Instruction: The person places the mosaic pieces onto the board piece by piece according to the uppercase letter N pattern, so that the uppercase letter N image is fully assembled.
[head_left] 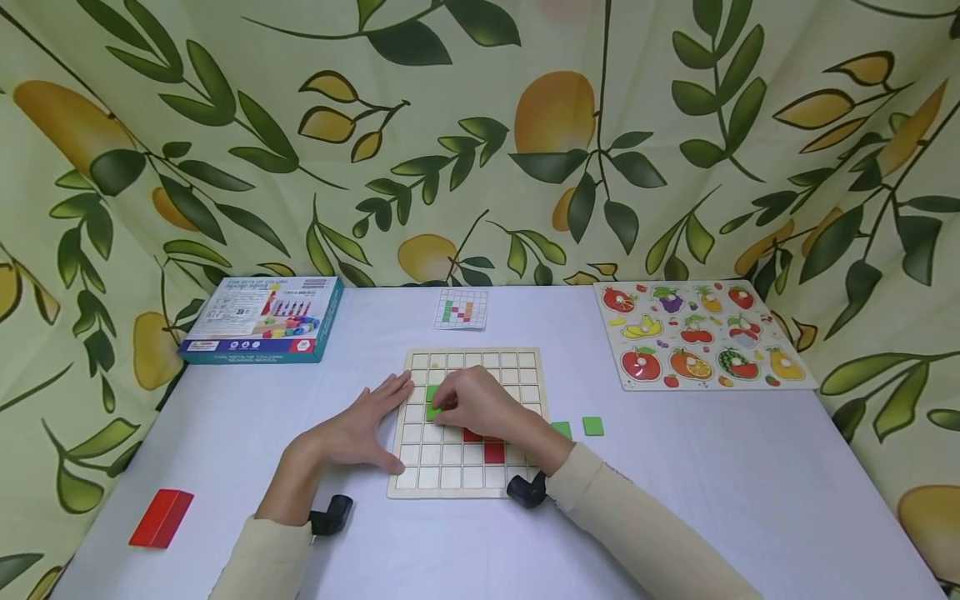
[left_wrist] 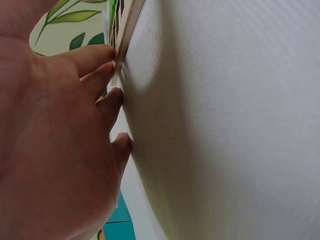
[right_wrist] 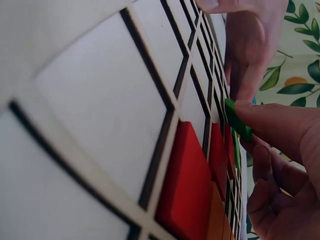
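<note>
A square wooden grid board [head_left: 450, 492] lies in front of the person. My right hand [head_left: 480, 404] is over its left-middle part, pinching a green square tile [right_wrist: 239, 120] between thumb and fingers; the tile is tilted against the grid in the right wrist view. Another green tile [head_left: 431, 391] sits in the grid just beyond the fingertips. Red tiles [head_left: 494, 453] lie in cells nearer the person, partly hidden by my right hand, and an orange tile [right_wrist: 216, 215] shows beside them. My left hand [head_left: 352, 429] is spread along the board's left edge, thumb and fingertips touching it.
Two loose green tiles [head_left: 593, 427] lie right of the board. A pattern card [head_left: 460, 309] is behind it. A toy box [head_left: 262, 321] stands back left, a fruit puzzle board [head_left: 705, 333] back right. A red block-like object [head_left: 161, 518] lies front left.
</note>
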